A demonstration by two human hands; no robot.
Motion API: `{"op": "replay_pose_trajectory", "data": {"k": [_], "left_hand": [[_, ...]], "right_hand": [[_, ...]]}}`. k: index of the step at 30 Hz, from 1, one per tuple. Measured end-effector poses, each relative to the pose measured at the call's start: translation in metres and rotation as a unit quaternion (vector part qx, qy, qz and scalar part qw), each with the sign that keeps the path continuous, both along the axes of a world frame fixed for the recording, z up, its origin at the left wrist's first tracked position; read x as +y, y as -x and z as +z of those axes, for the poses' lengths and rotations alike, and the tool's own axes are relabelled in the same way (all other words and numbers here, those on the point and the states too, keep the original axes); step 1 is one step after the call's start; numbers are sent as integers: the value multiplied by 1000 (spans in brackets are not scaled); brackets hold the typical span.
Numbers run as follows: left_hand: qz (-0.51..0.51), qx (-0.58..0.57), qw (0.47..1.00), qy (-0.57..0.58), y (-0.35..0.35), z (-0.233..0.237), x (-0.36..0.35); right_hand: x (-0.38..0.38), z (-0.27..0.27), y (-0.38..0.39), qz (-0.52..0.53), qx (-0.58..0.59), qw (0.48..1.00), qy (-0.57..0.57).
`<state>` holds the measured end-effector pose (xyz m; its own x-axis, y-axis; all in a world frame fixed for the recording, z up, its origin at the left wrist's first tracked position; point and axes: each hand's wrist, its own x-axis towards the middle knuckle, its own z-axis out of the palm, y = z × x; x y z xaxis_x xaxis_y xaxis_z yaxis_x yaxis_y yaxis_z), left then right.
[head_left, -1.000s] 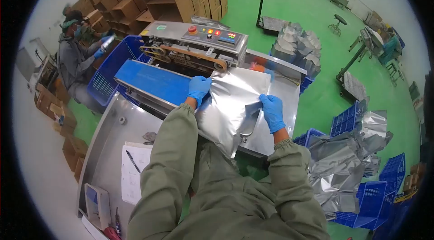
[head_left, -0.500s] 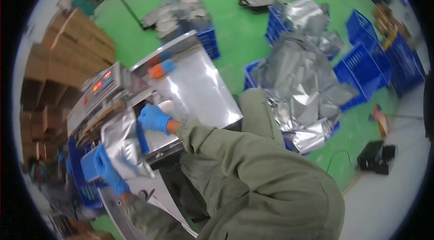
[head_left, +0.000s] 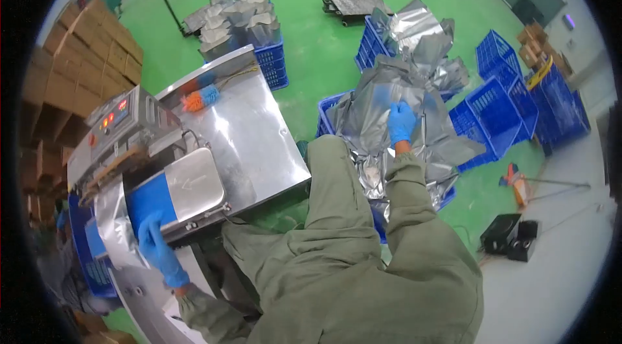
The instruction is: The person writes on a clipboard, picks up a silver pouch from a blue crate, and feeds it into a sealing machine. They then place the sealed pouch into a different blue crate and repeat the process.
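From my view, the bag (head_left: 120, 224) lies over the blue belt (head_left: 152, 200) at the machine (head_left: 110, 127), by the desk's left edge. My left hand (head_left: 161, 253) is at the bag's right side, fingers fairly straight; I can't tell whether they pinch it. My right hand (head_left: 402, 122), fingers bunched, is on the foil heap (head_left: 447, 127) in a crate (head_left: 325, 117); its grip is unclear. A duster (head_left: 201, 98) lies near the far edge of the desk (head_left: 259, 143).

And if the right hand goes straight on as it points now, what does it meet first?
Most likely the silver pouches heaped under and just beyond the right hand; it may be touching one, but the depth is unclear.
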<state>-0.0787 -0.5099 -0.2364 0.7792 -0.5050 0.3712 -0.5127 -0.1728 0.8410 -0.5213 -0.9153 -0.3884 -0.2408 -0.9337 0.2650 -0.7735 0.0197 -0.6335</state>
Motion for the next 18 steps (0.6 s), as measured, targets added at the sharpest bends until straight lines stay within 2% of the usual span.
{"op": "replay_pose_trajectory", "data": {"k": [1, 3, 5, 6, 8, 10, 11, 13, 14, 17, 18], "left_hand": [[-17, 17, 1000, 3, 8, 3, -11], [-18, 32, 999, 11, 21, 7, -24], [-91, 32, 995, 9, 27, 4, -31], [-73, 32, 997, 19, 31, 4, -36], [-122, 32, 991, -32, 37, 3, -40], [-130, 64, 989, -35, 38, -2, -42], [-151, 92, 983, -43, 39, -5, -42], [-153, 96, 982, -52, 41, -10, -39], [-148, 98, 982, -61, 41, -12, -38], [-153, 135, 979, -27, 38, -25, -29], [-151, 134, 979, -28, 36, -27, -29]], "right_hand": [[-3, -8, -4, 0, 39, 997, 60], [7, -27, -7, -36, -12, 993, 108], [35, -16, -16, -47, -15, 991, 126], [44, -17, -19, -37, 10, 987, 154], [44, -17, -24, -15, 37, 982, 186], [46, -17, -22, -14, 88, 970, 228], [49, -17, -19, -15, 91, 970, 225], [48, -10, -17, -72, 181, 967, 165], [51, -7, -20, -77, 180, 967, 165], [67, 0, -41, -47, 170, 959, 221], [69, 7, -54, 4, 146, 957, 251]]}}
